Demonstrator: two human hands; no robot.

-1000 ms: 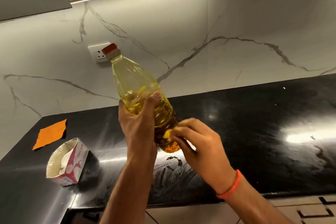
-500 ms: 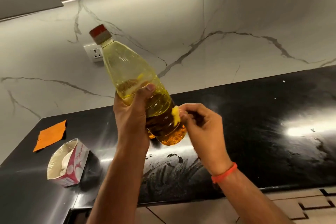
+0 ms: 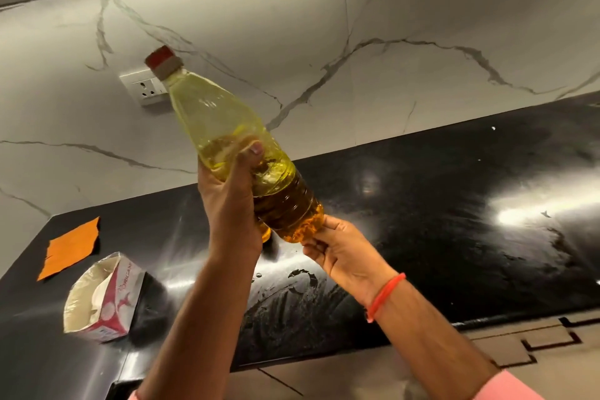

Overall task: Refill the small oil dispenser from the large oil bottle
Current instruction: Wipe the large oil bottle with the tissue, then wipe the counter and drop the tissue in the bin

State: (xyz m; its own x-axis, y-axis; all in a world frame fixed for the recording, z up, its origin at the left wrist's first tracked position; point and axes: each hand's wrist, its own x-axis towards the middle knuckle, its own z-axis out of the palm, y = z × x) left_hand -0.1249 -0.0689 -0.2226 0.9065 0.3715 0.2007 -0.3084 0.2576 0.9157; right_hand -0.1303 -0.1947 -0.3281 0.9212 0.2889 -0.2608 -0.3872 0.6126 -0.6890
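The large oil bottle (image 3: 227, 127) is clear plastic with a red cap (image 3: 162, 62) and is partly full of yellow oil. It is held in the air above the black counter (image 3: 454, 204), tilted with the cap up and to the left. My left hand (image 3: 230, 201) grips its middle, thumb across the front. My right hand (image 3: 344, 250) holds the base from below with curled fingertips. A small amber patch (image 3: 265, 234) shows behind my left hand; I cannot tell what it is. No small dispenser is clearly in view.
An opened pink and white carton (image 3: 104, 299) lies on the counter at the left, with an orange cloth (image 3: 71, 247) behind it. A wall socket (image 3: 143, 88) sits behind the bottle neck. Wet smears (image 3: 292, 295) mark the counter under my hands.
The bottle has stayed up, tilted further left. My right hand, which pinched a small yellow piece at the bottle's lower side, has moved under the base; the yellow piece is out of sight.
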